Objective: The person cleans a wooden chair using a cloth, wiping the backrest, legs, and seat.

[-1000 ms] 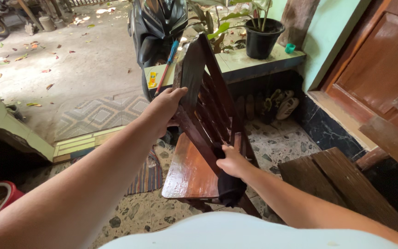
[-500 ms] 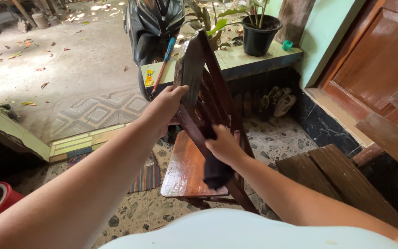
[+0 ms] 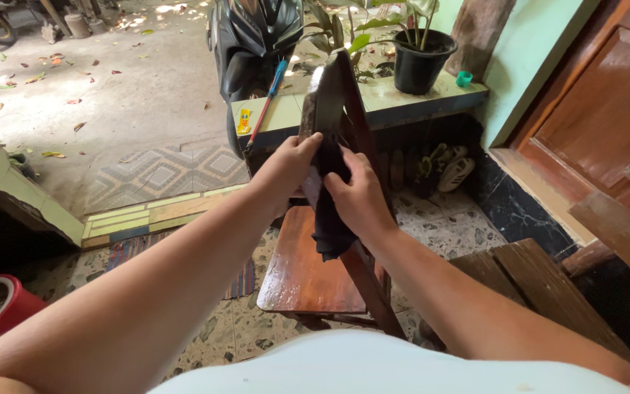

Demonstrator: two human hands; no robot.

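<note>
Moved: right hand (image 3: 361, 195) up the backrest, dark cloth (image 3: 329, 219) now high.
Right grip: closed around cloth, pressing it on wooden chair (image 3: 308, 270).
Left hand (image 3: 291, 169): clasping backrest edge.

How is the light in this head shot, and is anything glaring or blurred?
Head view: sunlit yard at top is washed out; the porch is dimmer. The wet chair seat shows glare. Both hands, left hand and right hand with a dark cloth, look sharp.

A black potted plant (image 3: 418, 62) stands near a parked scooter (image 3: 253, 36).
</note>
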